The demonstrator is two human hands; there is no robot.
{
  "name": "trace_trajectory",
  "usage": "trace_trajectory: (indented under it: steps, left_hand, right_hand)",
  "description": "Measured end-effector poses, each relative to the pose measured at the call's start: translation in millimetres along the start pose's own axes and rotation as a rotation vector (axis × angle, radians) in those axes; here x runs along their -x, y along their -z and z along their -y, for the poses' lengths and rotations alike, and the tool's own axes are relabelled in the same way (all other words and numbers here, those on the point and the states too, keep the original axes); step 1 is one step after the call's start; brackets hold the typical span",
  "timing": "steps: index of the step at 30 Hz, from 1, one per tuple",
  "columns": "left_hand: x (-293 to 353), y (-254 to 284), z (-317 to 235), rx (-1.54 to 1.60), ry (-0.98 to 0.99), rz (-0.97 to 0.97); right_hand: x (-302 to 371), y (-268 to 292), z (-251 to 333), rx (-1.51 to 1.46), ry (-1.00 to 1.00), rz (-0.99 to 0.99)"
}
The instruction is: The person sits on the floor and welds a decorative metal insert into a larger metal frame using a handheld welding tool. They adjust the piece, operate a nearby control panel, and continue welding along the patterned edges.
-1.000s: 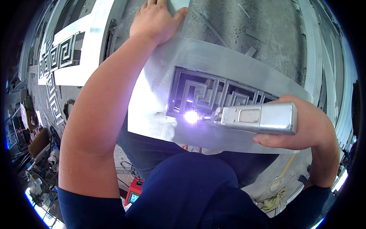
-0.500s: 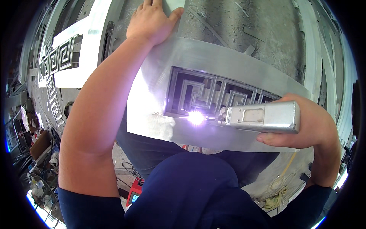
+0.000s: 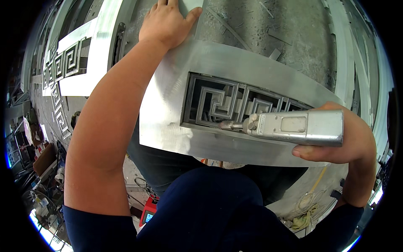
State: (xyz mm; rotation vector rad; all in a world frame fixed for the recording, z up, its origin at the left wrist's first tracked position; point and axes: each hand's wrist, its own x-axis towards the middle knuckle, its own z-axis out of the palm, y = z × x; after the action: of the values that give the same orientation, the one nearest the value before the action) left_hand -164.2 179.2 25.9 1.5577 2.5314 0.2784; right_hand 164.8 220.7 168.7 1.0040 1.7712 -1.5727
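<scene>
My right hand point(image 3: 327, 153) is wrapped round a silver, boxy welding gun point(image 3: 308, 127). Its nozzle point(image 3: 231, 125) points left, at the near edge of a cutout, and no glow shows at the tip. The cutout is in a pale metal frame point(image 3: 168, 138) lying across my lap. Inside it sits a grey Greek-key metal lattice point(image 3: 235, 99), its right part partly hidden by the gun and hand. My left hand point(image 3: 166, 24) lies on the frame's far upper-left bar, thumb spread away from the fingers; the fingertips run up to the picture's top edge.
Another metal frame with a key-pattern lattice point(image 3: 67, 63) lies at the left. Metal offcuts point(image 3: 275, 54) litter the concrete floor beyond the frame. A red machine with a small screen point(image 3: 147, 213) stands near my left side, and coiled hose point(image 3: 308, 201) lies at the lower right.
The bright welding light at the nozzle has gone out. The gun and my right hand have shifted slightly right; my left hand has stayed in place.
</scene>
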Motion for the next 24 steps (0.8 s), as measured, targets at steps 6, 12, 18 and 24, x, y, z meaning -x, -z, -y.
trace_trajectory:
  steps: [6, 12, 18, 24]
  left_hand:
    - [-7.8, -14.0, 15.7, -0.036, -0.015, -0.035]
    - [-1.3, -0.6, 2.3, 0.011, 0.006, 0.01]
    - [-0.2, -2.7, 3.8, 0.011, 0.012, -0.012]
    - [-0.1, -2.4, 2.5, 0.015, 0.011, -0.008]
  right_hand:
    - [-5.3, -12.8, 1.1, 0.026, 0.042, -0.124]
    - [-13.2, -15.5, 5.6, 0.04, 0.124, -0.143]
    - [-12.8, -15.8, 8.9, 0.126, 0.016, -0.129]
    - [-12.9, -18.6, 2.7, 0.134, 0.014, -0.147]
